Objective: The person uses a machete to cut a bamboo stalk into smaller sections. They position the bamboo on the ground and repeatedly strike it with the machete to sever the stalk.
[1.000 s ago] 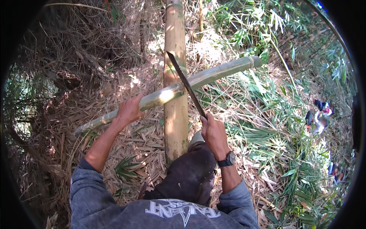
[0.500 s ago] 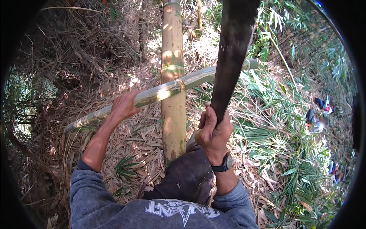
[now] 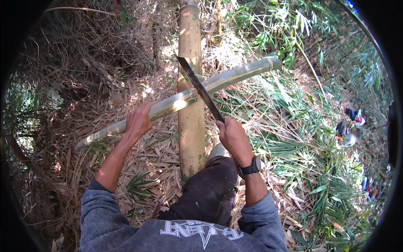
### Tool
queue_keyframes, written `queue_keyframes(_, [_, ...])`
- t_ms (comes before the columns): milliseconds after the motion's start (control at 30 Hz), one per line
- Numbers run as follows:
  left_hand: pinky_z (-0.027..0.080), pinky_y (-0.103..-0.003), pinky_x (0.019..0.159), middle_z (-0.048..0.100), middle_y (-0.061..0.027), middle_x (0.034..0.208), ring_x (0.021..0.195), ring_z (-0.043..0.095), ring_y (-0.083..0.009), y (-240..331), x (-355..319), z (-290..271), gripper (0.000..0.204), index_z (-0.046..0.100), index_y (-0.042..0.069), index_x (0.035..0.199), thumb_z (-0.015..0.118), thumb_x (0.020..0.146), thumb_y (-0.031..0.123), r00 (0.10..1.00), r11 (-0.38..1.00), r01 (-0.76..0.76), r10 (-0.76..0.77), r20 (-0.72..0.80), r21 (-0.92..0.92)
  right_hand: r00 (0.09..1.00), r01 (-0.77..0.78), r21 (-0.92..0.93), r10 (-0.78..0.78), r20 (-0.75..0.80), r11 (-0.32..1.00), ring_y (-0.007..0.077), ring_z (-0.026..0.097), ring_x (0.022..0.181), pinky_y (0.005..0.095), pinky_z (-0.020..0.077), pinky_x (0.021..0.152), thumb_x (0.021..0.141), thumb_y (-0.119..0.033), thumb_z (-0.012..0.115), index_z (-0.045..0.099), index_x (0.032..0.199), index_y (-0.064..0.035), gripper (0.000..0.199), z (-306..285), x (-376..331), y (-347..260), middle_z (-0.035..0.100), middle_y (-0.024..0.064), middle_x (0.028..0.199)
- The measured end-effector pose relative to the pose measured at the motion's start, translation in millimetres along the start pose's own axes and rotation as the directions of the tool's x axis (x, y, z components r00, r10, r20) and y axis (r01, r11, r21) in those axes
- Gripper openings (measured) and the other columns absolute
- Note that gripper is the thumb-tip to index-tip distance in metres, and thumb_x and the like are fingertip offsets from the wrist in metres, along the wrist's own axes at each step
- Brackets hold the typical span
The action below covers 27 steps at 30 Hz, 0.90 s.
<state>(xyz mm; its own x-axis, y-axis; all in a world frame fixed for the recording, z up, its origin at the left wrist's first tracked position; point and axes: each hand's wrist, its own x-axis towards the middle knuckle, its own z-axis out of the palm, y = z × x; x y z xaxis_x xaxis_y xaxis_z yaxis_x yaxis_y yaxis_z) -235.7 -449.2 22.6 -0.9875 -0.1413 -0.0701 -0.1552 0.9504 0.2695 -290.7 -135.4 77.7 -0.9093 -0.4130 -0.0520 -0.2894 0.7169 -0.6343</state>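
Note:
A green bamboo pole [image 3: 240,74] lies slantwise across a thick yellowish bamboo trunk [image 3: 191,138]. My left hand [image 3: 139,120] is closed around the pole, left of the crossing. In my right hand [image 3: 235,136], which wears a black watch [image 3: 250,166], is a machete [image 3: 204,95] gripped by its handle; the fingers hide that handle. The dark blade slants up and left across the pole at a node, right above the trunk. Whether the edge has sunk into the bamboo I cannot tell.
Dry bamboo leaves [image 3: 155,147] cover the ground, with cut green leaves [image 3: 289,151] on the right. Tangled dry branches [image 3: 105,46] fill the far left. A bent leg in dark trousers [image 3: 205,189] is beside the trunk's near end. People [image 3: 350,136] are at the far right.
The machete has swung down from upright onto the pole, and my right hand has turned over with it. The pole's right end has risen slightly; my left hand keeps its hold.

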Motion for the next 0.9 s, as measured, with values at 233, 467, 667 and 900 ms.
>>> queue_keyframes(233, [0.054, -0.041, 0.068, 0.066, -0.0127, 0.09, 0.08, 0.066, -0.0266, -12, 5, 6, 0.051, 0.058, 0.01, 0.113, 0.083, 0.068, 0.011, 0.958, 0.983, -0.085, 0.125, -0.257, 0.162, 0.997, -0.016, 0.085, 0.022, -0.071, 0.996, 0.047, 0.056, 0.062, 0.0539, 0.0428, 0.056, 0.093, -0.016, 0.054, 0.053, 0.088, 0.0023, 0.019, 36, 3, 23, 0.057, 0.0267, 0.063])
queue_keyframes(467, [0.051, -0.041, 0.076, 0.061, -0.0148, 0.094, 0.087, 0.062, -0.0315, -6, -4, 20, 0.047, 0.053, 0.006, 0.109, 0.074, 0.067, -0.002, 0.977, 0.994, -0.042, 0.063, -0.205, 0.103, 0.998, -0.036, -0.06, 0.034, -0.047, 0.998, 0.0442, 0.056, 0.06, 0.0511, 0.0411, 0.055, 0.096, -0.02, 0.053, 0.055, 0.095, 0.0001, 0.02, 35, -11, 23, 0.057, 0.024, 0.063])
queue_keyframes(667, [0.05, -0.042, 0.075, 0.059, -0.0143, 0.091, 0.086, 0.061, -0.0311, -15, -8, 26, 0.049, 0.053, 0.006, 0.113, 0.066, 0.068, -0.009, 0.964, 0.994, -0.064, 0.083, -0.254, 0.085, 0.999, 0.001, 0.111, 0.003, -0.036, 0.994, 0.0398, 0.056, 0.053, 0.0477, 0.0409, 0.049, 0.095, -0.014, 0.054, 0.054, 0.092, 0.0007, 0.015, 18, -10, -2, 0.056, 0.0214, 0.06])
queue_keyframes(900, [0.05, -0.044, 0.077, 0.061, -0.0132, 0.099, 0.091, 0.061, -0.035, -19, -3, 26, 0.06, 0.052, 0.008, 0.117, 0.077, 0.063, -0.002, 0.979, 0.991, -0.045, 0.069, -0.189, 0.127, 0.839, 0.359, 0.361, -0.128, -0.529, 0.86, 0.0184, 0.051, 0.046, 0.0338, 0.04, 0.046, 0.097, -0.007, 0.051, 0.055, 0.099, 0.0025, 0.011, -14, -18, -64, 0.053, 0.0106, 0.057])
